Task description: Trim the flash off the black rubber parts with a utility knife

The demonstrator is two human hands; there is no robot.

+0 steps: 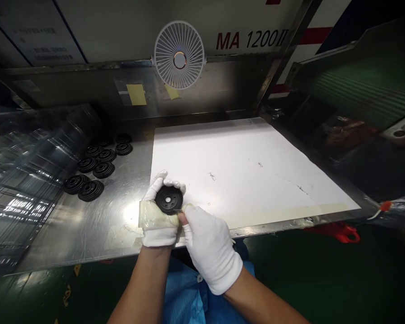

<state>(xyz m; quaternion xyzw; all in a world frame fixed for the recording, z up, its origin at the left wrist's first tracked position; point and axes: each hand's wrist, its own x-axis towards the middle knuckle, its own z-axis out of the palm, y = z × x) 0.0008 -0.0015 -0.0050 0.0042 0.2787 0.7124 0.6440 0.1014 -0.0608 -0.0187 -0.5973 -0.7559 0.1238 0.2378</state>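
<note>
Partly hidden: black disc [168,199] in the left hand [158,223].

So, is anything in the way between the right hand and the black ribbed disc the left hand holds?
Nothing visible is: the right hand already touches the rim of the black ribbed disc, which the left hand cradles. A thin sliver at the right fingertips may be a tool, but it's too small to tell.

L hand [158,211], white-gloved, cups black ribbed rubber disc [168,199] at front-left corner of white sheet [229,171]. R hand [211,245], also gloved, w/ fingertips [185,217] at disc's edge. Stacked-looking spare discs [97,164] on steel bench [70,225] left of sheet; white desk fan [179,55] behind sheet.
</note>
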